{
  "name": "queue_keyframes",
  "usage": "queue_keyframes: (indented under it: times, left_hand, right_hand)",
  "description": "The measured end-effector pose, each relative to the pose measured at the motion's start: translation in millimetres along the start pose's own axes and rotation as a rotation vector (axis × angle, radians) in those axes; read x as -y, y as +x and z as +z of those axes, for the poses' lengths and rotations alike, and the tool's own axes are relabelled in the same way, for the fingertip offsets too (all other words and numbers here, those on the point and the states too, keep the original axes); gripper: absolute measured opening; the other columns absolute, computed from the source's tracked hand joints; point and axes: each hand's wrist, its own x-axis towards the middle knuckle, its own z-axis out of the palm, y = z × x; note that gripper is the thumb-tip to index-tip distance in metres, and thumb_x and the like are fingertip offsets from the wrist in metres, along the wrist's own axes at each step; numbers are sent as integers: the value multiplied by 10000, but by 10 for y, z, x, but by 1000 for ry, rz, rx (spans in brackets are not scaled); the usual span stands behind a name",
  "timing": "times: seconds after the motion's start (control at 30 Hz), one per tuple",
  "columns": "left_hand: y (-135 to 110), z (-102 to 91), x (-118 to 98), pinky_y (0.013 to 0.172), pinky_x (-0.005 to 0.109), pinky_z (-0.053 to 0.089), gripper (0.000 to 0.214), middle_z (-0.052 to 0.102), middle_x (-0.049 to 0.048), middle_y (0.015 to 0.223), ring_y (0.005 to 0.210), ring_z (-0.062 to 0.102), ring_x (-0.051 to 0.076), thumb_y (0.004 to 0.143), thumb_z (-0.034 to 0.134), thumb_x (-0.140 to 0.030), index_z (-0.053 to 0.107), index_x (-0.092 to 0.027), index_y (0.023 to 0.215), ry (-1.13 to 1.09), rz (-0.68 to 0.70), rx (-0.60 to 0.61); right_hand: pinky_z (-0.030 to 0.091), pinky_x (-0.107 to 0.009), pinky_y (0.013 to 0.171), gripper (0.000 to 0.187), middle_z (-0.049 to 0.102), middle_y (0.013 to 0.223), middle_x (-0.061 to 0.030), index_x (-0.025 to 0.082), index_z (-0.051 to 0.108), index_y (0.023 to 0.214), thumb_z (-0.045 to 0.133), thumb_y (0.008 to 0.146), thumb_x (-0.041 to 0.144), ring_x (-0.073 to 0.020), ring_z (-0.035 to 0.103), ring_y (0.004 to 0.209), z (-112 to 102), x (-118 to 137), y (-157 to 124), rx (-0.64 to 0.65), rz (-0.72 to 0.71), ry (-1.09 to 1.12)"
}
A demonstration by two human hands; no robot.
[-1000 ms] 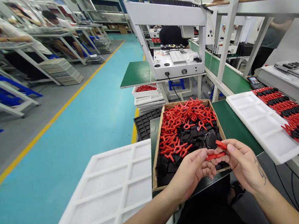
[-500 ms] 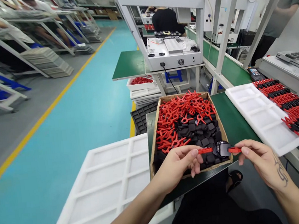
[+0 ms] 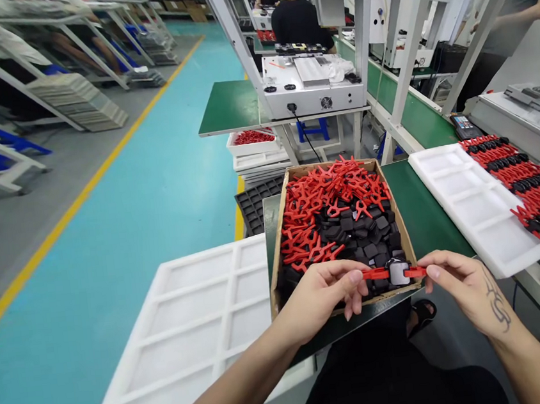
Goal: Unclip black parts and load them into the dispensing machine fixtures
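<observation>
Over the near right corner of a cardboard box (image 3: 276, 259), a dark square piece like a smartwatch body (image 3: 400, 272) hangs between my hands. A red clip (image 3: 376, 274) reaches it from the left, pinched by the thumb and fingers of my left hand (image 3: 330, 289). My right hand (image 3: 462, 281) pinches another red clip (image 3: 415, 272), which meets the piece's right side. Below, the box holds loose red clips (image 3: 336, 188) and many black square pieces (image 3: 367, 237). My fingertips partly cover both held clips.
White compartment trays lie at the left (image 3: 169, 341) and right (image 3: 467, 200); rows of red clips with black pieces (image 3: 528, 181) fill the right tray's far side. Behind the box stand a white machine (image 3: 316, 94) and a person in black (image 3: 302, 22). A green tabletop (image 3: 420, 212) supports the box.
The left red clip has come right and now meets the dark piece, where a gap showed before. The piece has turned its flat face toward me. My right hand has shifted slightly left.
</observation>
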Motion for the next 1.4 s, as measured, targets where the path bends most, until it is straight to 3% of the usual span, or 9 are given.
queue_keyframes:
  times: [1.4]
  left_hand:
    - [9, 14, 11, 496, 242, 521, 515, 744, 46, 750, 558, 689, 153, 852, 857, -607, 797, -130, 1037, 22, -32, 23]
  right_hand:
    - [581, -324, 745, 328, 775, 838, -43, 230, 823, 1095, 736, 983, 526, -219, 717, 801, 9, -40, -15, 51, 23, -2]
